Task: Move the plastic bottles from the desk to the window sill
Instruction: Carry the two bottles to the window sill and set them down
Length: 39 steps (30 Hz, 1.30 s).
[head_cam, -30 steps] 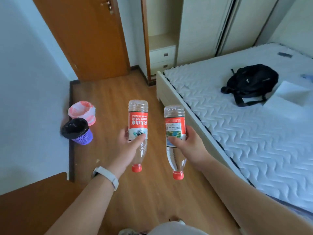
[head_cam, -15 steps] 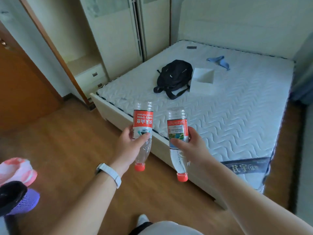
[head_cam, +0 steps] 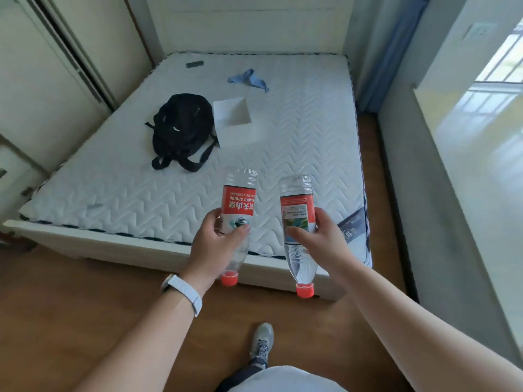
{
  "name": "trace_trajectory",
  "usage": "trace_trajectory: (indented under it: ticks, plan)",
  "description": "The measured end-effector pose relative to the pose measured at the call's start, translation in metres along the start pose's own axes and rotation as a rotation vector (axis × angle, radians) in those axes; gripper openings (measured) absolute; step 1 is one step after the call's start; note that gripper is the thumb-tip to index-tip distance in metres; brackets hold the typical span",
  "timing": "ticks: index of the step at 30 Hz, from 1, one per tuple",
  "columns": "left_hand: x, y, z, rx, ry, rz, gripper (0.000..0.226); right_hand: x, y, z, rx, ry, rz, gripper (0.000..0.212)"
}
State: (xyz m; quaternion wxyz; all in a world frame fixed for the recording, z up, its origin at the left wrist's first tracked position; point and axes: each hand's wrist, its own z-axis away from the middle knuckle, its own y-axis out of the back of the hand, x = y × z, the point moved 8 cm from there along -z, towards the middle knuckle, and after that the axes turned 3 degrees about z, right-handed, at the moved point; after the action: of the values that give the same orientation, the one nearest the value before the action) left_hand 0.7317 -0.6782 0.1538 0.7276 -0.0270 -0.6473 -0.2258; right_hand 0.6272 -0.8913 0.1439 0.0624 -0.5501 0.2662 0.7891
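Carrying is the step in hand: two plastic bottles are off the tabletop (no desk appears in this view) and in transit, neither yet set down.

The left hand [head_cam: 215, 241] is clamped round the left bottle [head_cam: 239, 205] at the lower edge of its red label, thumb across the front. The right hand [head_cam: 319, 239] grips the right bottle [head_cam: 297, 213] in the same way, thumb on the label and fingers behind. Both bottles are held upside down, red caps pointing at the floor [head_cam: 85, 306], bases tilted away from the person. They sit side by side and apart, not touching. Both look clear and close to empty, so I judge them light and easy to crush under a hard squeeze.

The window sill [head_cam: 467, 165] lies to the right — a broad, pale, glossy ledge in bright light, with no bottles on the part in view. Delivery is therefore outstanding; whether more bottles remain on the tabletop cannot be told.

Directly ahead stands the bed [head_cam: 198, 171], its bare quilted mattress bearing a black backpack [head_cam: 184, 128], a white box [head_cam: 235, 123] just beside it and a blue cloth [head_cam: 249, 80] further back. A wardrobe [head_cam: 42, 94] closes the left side. Only a narrow strip of floor separates the bed from the sill's base, with a blue curtain [head_cam: 387, 52] at its far end — the bed corner is the likeliest obstruction. Each bottle must also be turned upright before it will stand.
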Motion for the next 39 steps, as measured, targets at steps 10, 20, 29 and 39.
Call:
trace_trajectory:
  ticks: [10,20,29,39]
  plan:
    - [0.034,-0.091,-0.111,-0.317,-0.091,-0.023,0.044,-0.002,0.064,-0.039,0.3,-0.095,0.02,0.038]
    - [0.088,-0.218,-0.12,-0.633,-0.203,-0.049,0.037,0.034,0.164,0.009,0.653,-0.234,-0.032,0.031]
    - [0.102,-0.334,-0.096,-0.727,-0.214,-0.12,0.037,0.103,0.252,0.032,0.778,-0.297,-0.135,0.033]
    - [0.141,-0.497,-0.043,-0.821,-0.205,-0.163,0.046,0.175,0.391,0.056,0.823,-0.288,-0.283,0.042]
